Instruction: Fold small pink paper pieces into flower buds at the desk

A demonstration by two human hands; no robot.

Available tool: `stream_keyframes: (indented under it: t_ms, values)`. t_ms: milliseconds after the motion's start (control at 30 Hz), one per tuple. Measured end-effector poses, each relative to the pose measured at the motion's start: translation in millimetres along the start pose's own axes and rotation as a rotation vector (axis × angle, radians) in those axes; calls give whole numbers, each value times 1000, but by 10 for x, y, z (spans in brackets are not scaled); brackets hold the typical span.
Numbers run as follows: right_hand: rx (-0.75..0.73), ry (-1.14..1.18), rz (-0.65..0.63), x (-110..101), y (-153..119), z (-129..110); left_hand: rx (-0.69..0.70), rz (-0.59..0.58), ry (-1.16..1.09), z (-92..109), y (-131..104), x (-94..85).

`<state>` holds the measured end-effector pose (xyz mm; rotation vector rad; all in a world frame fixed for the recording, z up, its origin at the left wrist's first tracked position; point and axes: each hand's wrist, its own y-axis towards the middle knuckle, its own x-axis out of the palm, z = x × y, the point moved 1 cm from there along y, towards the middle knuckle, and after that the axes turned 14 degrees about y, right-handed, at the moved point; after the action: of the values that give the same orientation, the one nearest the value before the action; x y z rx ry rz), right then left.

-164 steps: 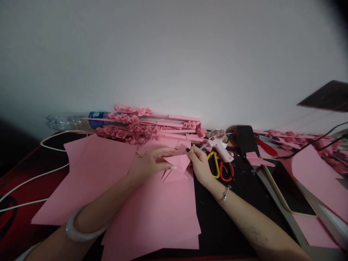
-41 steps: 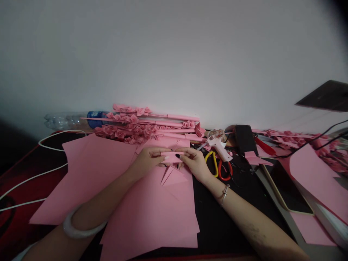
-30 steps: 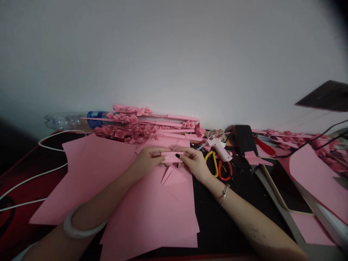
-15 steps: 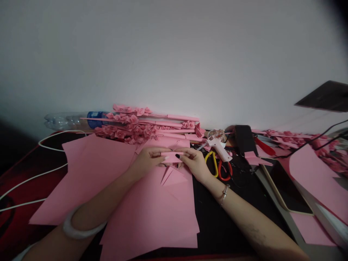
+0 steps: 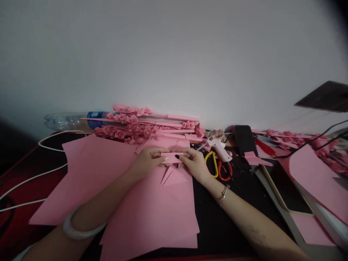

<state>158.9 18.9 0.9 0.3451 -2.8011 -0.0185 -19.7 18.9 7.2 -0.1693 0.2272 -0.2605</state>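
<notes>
- Folded pink paper piece [image 5: 172,158]: held over the pink paper sheets [image 5: 157,221], toward their far edge.
- Left hand [image 5: 146,159]: pinching its left end.
- Right hand [image 5: 195,165]: pinching its right end.
- Glue gun [image 5: 219,148]: lying near the sheets' far right corner.

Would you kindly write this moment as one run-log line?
left hand: pinching left end of folded paper; right hand: pinching its right end; glue gun: near right hand, unheld

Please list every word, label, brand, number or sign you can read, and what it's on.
Nothing can be read with certainty.
Blue label on the plastic bottle: white marking, too blurred to read.
Black surface by the glue gun: apparent lettering, too small to read.
Held pink paper: no text visible.
</notes>
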Motion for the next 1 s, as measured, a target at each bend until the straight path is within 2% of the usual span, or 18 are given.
stream_keyframes:
  t_ms: [300,600,800,1000]
  values:
    - [8,-7,-6,12,-4,-4,49,-11,40,-66,20,0]
    - [15,-49,-30,36,-27,-28,61,-17,247,77,-42,-13]
    - [2,-216,-49,41,-47,-45,153,-20,328,7,-37,-17]
    - [-92,-494,-161,60,-81,-58,223,-16,427,39,-71,-2]
